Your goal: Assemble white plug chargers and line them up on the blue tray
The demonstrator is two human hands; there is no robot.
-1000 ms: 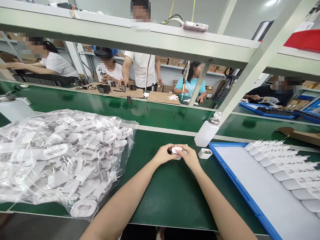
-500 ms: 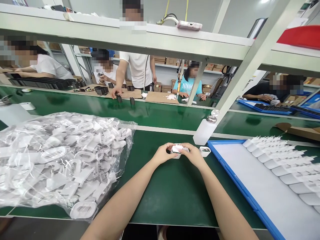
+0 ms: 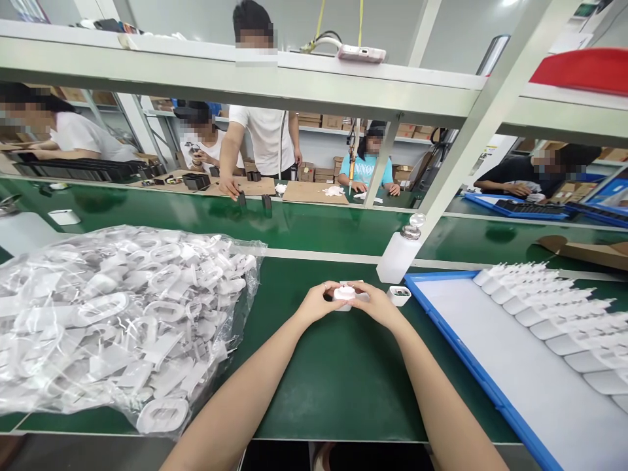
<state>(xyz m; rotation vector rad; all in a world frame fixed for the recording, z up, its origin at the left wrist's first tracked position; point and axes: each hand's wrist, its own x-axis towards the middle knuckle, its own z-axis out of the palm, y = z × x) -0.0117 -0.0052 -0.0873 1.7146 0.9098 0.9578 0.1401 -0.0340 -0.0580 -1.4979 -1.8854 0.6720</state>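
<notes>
A small white charger housing (image 3: 344, 295) stands on the green bench between my hands, with a white cap seated on its top. My left hand (image 3: 318, 303) grips its left side, thumb at the front. From the right, my right hand (image 3: 377, 304) holds it with the thumb against the cap's front edge. The fingers behind it are partly hidden. Just right of my right hand stands another white housing (image 3: 399, 296), open at the top, with dark parts inside. A clear plastic bag of white oval caps (image 3: 163, 416) lies to my left.
At right, a blue-rimmed tray (image 3: 465, 356) holds rows of white pieces with pins. A white pump bottle (image 3: 398, 256) stands behind the loose housing, beside a slanted metal post (image 3: 464, 157). A shelf beam (image 3: 314, 88) crosses above. Several co-workers sit or stand across the bench.
The cap now sits more level on the housing, and both thumbs have shifted to its front edge. The view has moved slightly. Across the bench, a standing co-worker's hand remains near black parts.
</notes>
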